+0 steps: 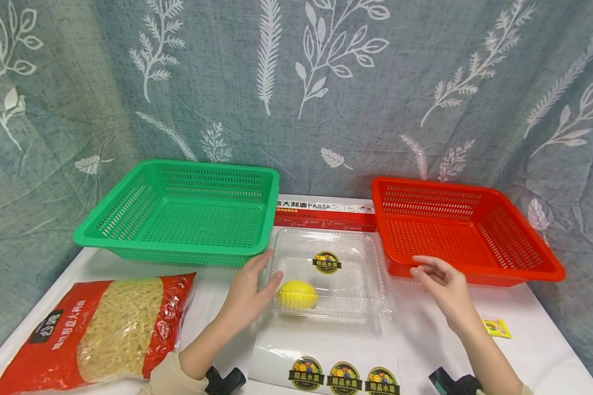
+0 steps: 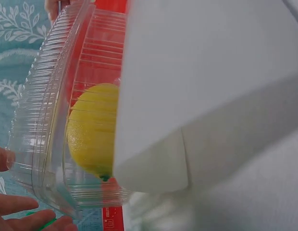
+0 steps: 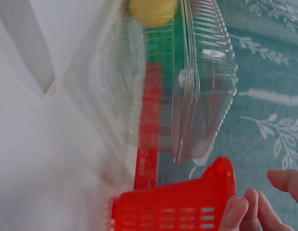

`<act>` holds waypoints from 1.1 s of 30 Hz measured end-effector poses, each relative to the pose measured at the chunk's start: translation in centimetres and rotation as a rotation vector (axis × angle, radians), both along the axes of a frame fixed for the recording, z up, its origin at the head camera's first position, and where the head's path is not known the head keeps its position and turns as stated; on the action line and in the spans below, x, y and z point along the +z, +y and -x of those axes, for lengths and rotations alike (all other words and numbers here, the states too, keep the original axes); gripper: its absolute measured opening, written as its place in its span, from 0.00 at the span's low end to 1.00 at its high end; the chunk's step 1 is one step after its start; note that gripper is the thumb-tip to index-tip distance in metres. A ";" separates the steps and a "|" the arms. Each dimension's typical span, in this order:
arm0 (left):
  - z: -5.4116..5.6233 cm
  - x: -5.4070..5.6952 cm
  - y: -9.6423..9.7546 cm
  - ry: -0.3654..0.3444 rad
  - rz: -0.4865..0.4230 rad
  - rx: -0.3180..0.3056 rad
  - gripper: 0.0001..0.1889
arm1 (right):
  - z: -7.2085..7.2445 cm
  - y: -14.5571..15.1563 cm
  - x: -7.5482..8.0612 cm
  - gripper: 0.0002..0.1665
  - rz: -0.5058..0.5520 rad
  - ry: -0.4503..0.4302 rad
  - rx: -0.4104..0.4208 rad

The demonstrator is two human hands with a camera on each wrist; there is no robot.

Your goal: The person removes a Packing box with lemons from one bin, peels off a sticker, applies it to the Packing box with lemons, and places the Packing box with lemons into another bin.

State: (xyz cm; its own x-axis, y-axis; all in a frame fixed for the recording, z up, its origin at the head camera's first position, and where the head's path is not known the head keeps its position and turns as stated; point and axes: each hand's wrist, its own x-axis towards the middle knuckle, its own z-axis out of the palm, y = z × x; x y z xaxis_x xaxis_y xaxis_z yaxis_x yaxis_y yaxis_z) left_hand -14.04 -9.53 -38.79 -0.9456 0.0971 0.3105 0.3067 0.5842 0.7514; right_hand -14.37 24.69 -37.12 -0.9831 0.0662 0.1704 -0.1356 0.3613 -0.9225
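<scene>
Flanking clear box (image 1: 353,282): spread left grip (image 1: 250,286)

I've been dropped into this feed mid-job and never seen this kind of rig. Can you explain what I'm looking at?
There is no robot: these are a person's bare left hand and right hand. The wide picture comes from a camera on the head, looking forward and down. The other two come from a camera on each wrist, so the scene looks turned sideways.

On the white table are a green basket, a red basket, a bag of pasta, a red-and-white box, a small yellow packet, a sheet of labels and a clear container with a lemon inside.

Neither hand appears to grip anything. The left is beside the container, perhaps touching it; the right is near the red basket.
</scene>
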 end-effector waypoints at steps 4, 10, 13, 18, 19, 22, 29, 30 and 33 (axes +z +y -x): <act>0.1 -0.3 0.1 -0.025 -0.029 -0.005 0.28 | -0.3 0.6 0.1 0.21 0.041 0.007 -0.010; 0.2 -0.5 0.3 -0.068 -0.054 -0.008 0.31 | -0.2 1.9 -0.7 0.19 0.107 0.032 -0.005; 0.2 -0.6 0.4 -0.087 -0.068 -0.003 0.32 | -0.1 2.6 -1.3 0.18 0.149 0.045 -0.003; 0.4 -0.8 0.5 -0.123 -0.088 0.014 0.34 | -0.3 3.0 -1.0 0.18 0.110 0.014 -0.041; 0.5 -0.9 0.6 -0.132 -0.091 0.016 0.34 | -0.4 3.1 -0.8 0.18 0.092 0.005 -0.048; 0.7 -0.9 0.6 -0.161 -0.106 0.024 0.34 | -0.5 3.5 -0.8 0.16 0.134 -0.001 -0.052; 1.1 -1.1 0.8 -0.205 -0.155 0.029 0.33 | 0.9 7.3 -3.8 0.23 0.181 -0.030 -0.049; 1.1 -1.1 0.8 -0.211 -0.163 0.032 0.33 | 1.3 8.1 -4.6 0.25 0.198 -0.027 -0.047; 1.3 -1.3 0.8 -0.226 -0.183 0.036 0.33 | 2.1 9.9 -6.7 0.28 0.245 -0.016 -0.064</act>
